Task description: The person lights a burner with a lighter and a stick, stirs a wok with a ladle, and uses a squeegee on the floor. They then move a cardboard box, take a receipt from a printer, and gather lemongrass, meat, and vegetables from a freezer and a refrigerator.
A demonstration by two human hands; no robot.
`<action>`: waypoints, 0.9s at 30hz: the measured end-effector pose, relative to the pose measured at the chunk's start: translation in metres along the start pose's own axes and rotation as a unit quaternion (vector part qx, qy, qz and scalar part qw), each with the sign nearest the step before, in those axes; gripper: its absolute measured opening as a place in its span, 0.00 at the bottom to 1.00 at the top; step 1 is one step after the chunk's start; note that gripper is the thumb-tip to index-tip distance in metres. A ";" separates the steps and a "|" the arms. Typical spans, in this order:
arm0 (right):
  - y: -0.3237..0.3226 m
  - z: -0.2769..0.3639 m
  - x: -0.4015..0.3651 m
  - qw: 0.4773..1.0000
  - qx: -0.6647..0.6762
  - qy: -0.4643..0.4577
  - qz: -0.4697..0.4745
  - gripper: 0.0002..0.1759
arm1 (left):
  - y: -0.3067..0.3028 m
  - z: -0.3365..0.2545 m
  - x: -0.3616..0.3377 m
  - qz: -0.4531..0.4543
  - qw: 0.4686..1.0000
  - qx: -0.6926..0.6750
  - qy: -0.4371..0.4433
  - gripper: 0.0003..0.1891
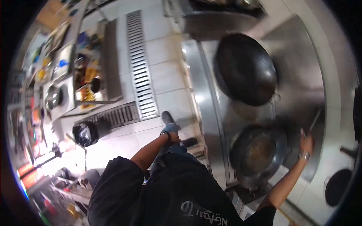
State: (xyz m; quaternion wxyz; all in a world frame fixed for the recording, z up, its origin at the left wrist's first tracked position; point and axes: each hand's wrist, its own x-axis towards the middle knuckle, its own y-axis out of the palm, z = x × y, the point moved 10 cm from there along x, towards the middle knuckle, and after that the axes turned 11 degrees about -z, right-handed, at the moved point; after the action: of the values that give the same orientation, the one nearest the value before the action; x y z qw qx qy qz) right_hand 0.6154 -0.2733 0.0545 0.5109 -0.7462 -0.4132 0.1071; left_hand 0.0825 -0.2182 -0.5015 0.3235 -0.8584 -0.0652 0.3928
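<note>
My right hand, with a metal band at the wrist, is closed around a thin pale rod beside the steel back panel. What the far end of the rod is I cannot make out. To the left of this hand sits a wok with brownish contents in its bottom. A larger dark wok rests on the range beyond it, tilted. My left hand, wearing a dark wristband, hangs low by my jeans, away from the range. Its fingers are too small and blurred to read.
The steel range edge runs along my right side. A floor drain grate crosses the tiles ahead. To the left are a black-bagged bin and a shelf with food containers. A dark round pan is at far right.
</note>
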 end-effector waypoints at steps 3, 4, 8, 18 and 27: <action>-0.066 0.063 -0.019 0.952 0.232 0.154 0.123 0.20 | -0.020 0.040 -0.037 0.036 0.983 -0.171 -0.063 0.27; -0.049 0.073 -0.012 0.954 0.299 0.022 -0.016 0.16 | -0.027 0.048 -0.046 0.014 0.979 -0.202 -0.026 0.29; -0.027 0.276 -0.072 0.736 0.636 -0.101 0.211 0.16 | -0.081 0.074 -0.098 0.006 0.963 -0.262 -0.061 0.31; 0.099 0.548 -0.216 0.779 0.486 -0.242 0.314 0.16 | -0.117 0.153 -0.190 -0.194 0.858 -0.439 -0.184 0.28; -0.030 0.604 -0.167 0.692 0.285 -0.440 0.497 0.19 | 0.087 0.275 -0.223 -0.273 0.748 -0.429 -0.427 0.26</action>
State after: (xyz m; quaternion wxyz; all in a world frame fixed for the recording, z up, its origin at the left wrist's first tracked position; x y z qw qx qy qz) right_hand 0.1421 0.0167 -0.2388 0.3311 -0.5289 -0.1091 0.7738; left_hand -0.2796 -0.2288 -0.5458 -0.0467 -0.5950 -0.5896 0.5443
